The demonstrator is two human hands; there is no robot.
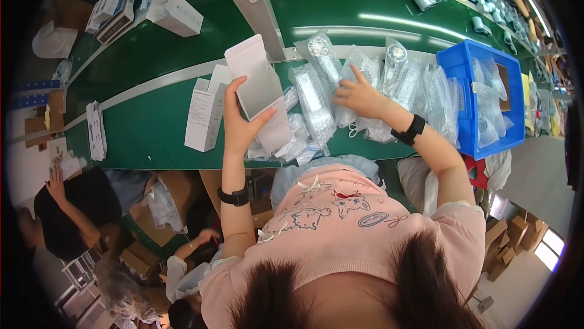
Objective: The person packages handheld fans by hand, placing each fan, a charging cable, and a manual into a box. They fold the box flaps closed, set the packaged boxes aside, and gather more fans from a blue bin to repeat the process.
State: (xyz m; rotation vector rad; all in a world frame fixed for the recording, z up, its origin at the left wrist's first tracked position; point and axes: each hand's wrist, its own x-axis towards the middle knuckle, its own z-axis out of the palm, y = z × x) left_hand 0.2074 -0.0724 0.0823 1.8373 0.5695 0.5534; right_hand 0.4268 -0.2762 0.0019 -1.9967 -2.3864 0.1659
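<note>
A head-worn camera looks down on a person in a pink top at a green surface that curves across the upper frame.

Just left of centre, the left hand holds an open white carton upright. The fingers wrap around the carton's lower left side and the thumb lies across its front, so it is firmly gripped. Its top flap stands open toward the upper frame, and as far as the view shows, the grey inside looks empty.

Right of centre, the right hand rests on a pile of clear plastic bags, each holding a silvery, cylinder-shaped part. The index finger points up the frame and the other fingers curl loosely on a bag; whether they have pinched one yet cannot be told.

More bagged parts lie between the two hands. A blue crate at the right edge holds further bags. Closed white cartons lie just left of the held one, and another white box sits at upper left.

Judging by this, packing is in mid-flow: one carton is opened and ready but not yet filled, and many bagged parts remain loose.

At lower left, another person in dark clothing works among brown cardboard boxes.
</note>
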